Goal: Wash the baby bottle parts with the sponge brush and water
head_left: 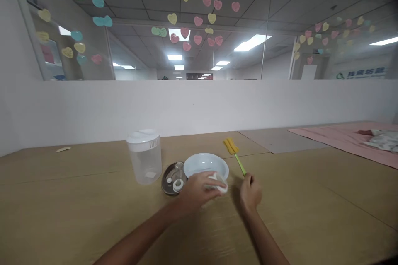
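My left hand (199, 189) is closed round a white, partly see-through object (219, 181), perhaps a small bottle, at the near edge of a white bowl (205, 160). In my right hand (251, 192) is the green handle of a brush (231, 146) with a yellow sponge head, which points up and away to the left. Left of the bowl lies a dark metal tray (167, 185) holding a white ring (178, 185), a clear dome-shaped piece (178, 169) and a small white piece (169, 180).
A clear plastic bucket (145, 161) with a white lid stands left of the tray. A flat, light-coloured piece (63, 149) lies at the far left. A pink cloth (338, 140) covers the table's right side, and a white wall (192, 107) rises behind.
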Demonstrator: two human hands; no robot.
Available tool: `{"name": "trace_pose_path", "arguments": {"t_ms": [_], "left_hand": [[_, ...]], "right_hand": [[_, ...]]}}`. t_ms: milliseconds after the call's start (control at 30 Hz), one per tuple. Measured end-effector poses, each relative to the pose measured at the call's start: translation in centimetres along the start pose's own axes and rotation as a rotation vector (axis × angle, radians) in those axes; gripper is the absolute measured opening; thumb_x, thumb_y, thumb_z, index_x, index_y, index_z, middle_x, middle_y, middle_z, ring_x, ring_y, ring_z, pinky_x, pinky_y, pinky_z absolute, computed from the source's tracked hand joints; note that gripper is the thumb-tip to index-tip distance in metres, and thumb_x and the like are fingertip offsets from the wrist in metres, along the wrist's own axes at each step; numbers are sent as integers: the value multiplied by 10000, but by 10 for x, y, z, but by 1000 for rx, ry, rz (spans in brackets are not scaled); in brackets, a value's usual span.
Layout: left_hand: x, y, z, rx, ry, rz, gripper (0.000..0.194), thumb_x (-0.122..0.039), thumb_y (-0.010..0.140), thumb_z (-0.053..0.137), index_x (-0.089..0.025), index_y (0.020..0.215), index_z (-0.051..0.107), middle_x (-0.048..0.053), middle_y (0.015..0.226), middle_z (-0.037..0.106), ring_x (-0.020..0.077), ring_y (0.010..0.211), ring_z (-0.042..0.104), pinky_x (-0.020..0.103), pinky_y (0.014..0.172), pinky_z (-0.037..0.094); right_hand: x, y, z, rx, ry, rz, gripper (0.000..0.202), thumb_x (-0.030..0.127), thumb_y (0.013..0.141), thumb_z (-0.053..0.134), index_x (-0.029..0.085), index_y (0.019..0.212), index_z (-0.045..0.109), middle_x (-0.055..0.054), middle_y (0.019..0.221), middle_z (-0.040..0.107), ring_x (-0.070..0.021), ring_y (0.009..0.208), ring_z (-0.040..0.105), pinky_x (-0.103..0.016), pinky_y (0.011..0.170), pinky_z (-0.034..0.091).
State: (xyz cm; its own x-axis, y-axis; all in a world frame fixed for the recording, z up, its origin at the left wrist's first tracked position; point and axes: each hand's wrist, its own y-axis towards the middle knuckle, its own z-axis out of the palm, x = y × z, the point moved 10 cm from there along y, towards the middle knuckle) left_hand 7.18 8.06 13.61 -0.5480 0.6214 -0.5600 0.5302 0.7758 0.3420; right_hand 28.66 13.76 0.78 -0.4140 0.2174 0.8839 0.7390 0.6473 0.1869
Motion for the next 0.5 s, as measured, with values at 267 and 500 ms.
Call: {"name": "trace_pose_path", "arguments": {"t_ms": [267,500], "left_hand": [[-7,-17,29,-10,-443,-47,202,-255,630,765,-156,804,742,46,1066,669,187,927,614,231,816,453],[15,-24,31,-174,-578,-108,148,-228,586,772,-154,696,707,38,1055,674,201,974,600,264,868,455]], "right_hand": [[-8,4,10,85,-76,-12,531,428,886,180,166,1004,625,-170,1005,653,-289,858,603,-309,570,332],[-12,8,16,99,-96,-37,551,457,884,178,166,1005,629,-177,971,655,-293,796,607,-312,536,338]]}}
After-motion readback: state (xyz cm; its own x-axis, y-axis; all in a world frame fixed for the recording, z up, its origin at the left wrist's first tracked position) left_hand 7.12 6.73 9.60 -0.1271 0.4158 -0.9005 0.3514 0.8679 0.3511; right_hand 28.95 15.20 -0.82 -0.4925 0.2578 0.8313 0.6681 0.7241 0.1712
